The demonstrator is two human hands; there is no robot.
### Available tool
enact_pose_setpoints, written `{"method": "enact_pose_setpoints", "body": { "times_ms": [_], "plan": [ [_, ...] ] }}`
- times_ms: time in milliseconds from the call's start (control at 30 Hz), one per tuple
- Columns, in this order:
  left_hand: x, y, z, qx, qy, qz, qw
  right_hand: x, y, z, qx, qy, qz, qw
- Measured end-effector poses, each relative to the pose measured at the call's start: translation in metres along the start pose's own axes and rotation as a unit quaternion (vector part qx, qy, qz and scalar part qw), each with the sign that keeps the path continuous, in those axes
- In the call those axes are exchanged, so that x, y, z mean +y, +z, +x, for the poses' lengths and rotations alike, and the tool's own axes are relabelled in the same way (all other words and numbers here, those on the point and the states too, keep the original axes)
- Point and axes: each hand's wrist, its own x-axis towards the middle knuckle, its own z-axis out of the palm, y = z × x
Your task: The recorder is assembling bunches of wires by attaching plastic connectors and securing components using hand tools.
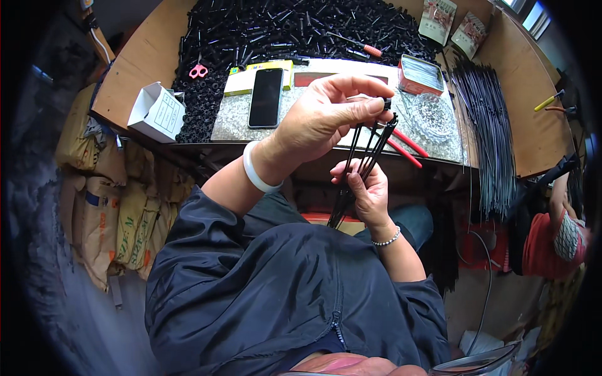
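Note:
My left hand (316,119) is raised over the front edge of the workbench, thumb and fingers pinched on a small black part (387,104). Just below it, my right hand (371,194) is closed around a bundle of thin black rods (378,145). The rods stand tilted, with small thicker heads at their upper ends near my left fingertips. Whether the pinched part is joined to one of the rods, I cannot tell. Behind the rods lie pliers with red handles (407,148), partly hidden by my hands.
A heap of small black parts (282,31) covers the bench's back. On the board lie a phone (266,98), a red tin (419,75) and a clear dish (433,116). Long dark rods (486,125) hang over the right edge; a white box (157,113) stands left. Another person's arm (558,197) shows far right.

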Motion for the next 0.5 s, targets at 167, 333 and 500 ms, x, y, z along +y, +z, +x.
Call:
{"method": "enact_pose_setpoints", "body": {
  "times_ms": [167,333,500],
  "plan": [
    [0.0025,0.0007,-0.0013,0.002,-0.015,-0.026,1.000,0.0008,0.0014,0.0002,-0.005,-0.008,0.000,1.000],
    [-0.0021,-0.0028,-0.0050,0.000,-0.007,0.032,0.999,-0.0014,0.0023,-0.0002,-0.001,-0.001,-0.004,1.000],
    [-0.0027,0.0009,-0.0062,-0.003,0.044,0.092,0.995,-0.0005,0.0029,-0.0001,-0.005,-0.003,-0.010,1.000]
  ]
}}
